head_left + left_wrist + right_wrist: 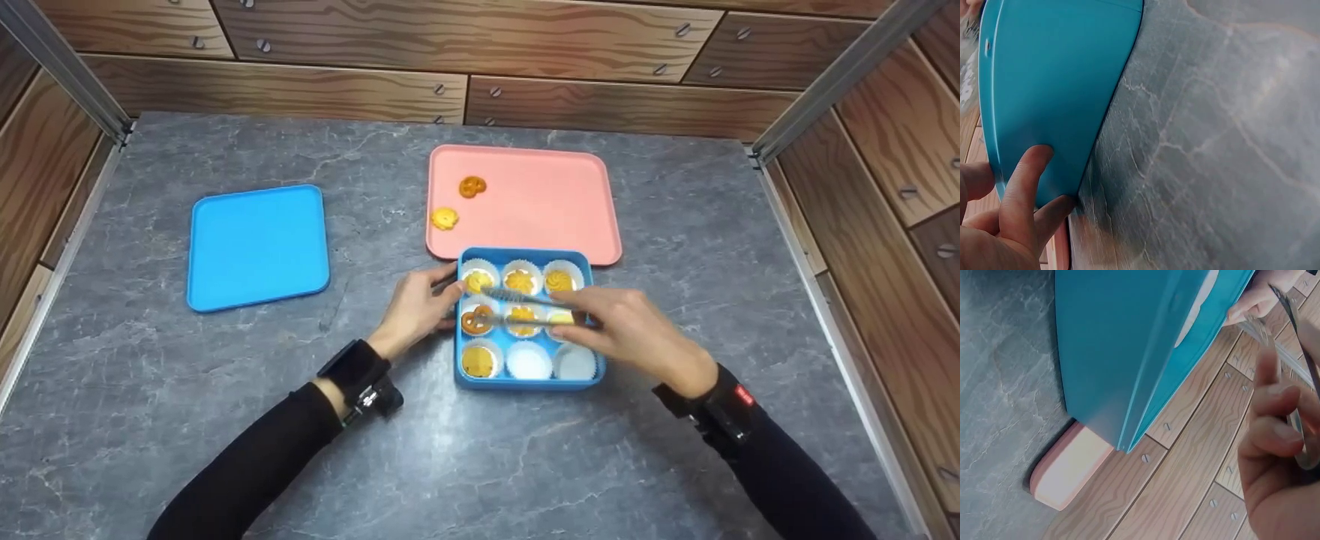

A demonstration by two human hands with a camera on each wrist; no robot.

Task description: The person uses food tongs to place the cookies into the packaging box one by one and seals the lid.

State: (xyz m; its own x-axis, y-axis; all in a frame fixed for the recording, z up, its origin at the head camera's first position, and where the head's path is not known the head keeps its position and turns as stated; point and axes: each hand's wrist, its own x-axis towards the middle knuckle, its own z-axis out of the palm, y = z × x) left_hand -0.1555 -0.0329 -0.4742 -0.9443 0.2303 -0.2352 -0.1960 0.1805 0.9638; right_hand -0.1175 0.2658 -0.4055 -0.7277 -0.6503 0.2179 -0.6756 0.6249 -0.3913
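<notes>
A blue box (531,384) holds rows of white paper cups with cookies. A pretzel-shaped cookie (474,322) lies in the middle-left cup and a square one (478,363) in the bottom-left cup. Two bottom-row paper cups (529,361) show bare white. My left hand (417,309) touches the box's left wall with extended fingers (1024,185), its thumb by the rim. My right hand (634,330) grips metal tongs (525,322) over the box. Their arms are spread, with tips above the left cups; whether they touch a cookie I cannot tell.
Behind the box lies a pink tray (540,199), bearing another pretzel-shaped cookie (472,187) and a yellow cookie (445,218) near its left side. A flat blue lid (259,247) lies on the grey marbled table (390,480) to the left. Wood-patterned panels (480,37) enclose the table's back and sides.
</notes>
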